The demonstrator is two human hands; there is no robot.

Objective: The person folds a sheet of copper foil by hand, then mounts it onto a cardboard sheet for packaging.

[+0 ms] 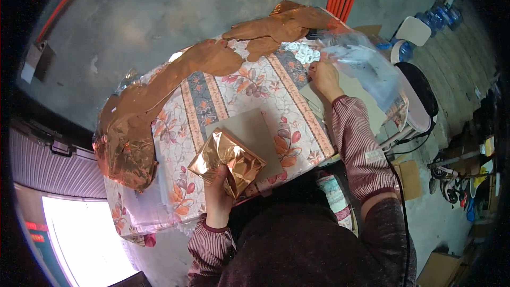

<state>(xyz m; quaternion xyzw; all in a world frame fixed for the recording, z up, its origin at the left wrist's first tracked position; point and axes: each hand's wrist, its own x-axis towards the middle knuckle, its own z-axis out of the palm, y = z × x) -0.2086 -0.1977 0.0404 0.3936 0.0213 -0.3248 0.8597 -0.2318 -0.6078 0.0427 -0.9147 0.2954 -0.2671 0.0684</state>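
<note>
A person is sitting or standing at a table covered with a flowered cloth (pixel 247 103), seen from above. At the lower centre of the frame, the left hand (pixel 217 195) is pinching a crinkled, shiny gold foil (pixel 229 154), its thumb pressing on top; the fingers underneath are hiding from view. The foil is lying over the lower left part of a grey card (pixel 260 128), covering one corner. At the upper right of centre, the right hand (pixel 326 79) is reaching to the lower right edge of a pile of white rings (pixel 302 51). Its fingers are curling inward, but I cannot tell whether they are gripping a ring. More cards (pixel 362 91) are lying beside and beneath that wrist, and clear plastic (pixel 366 58) is spreading to their upper right. Brown, metallic sheets (pixel 194 65) are running along the table's far edge, from the upper centre down to the left. Blue bottles (pixel 443 17) are standing on the floor at the upper right, and a doorway (pixel 87 242) is glowing white at the lower left.
</note>
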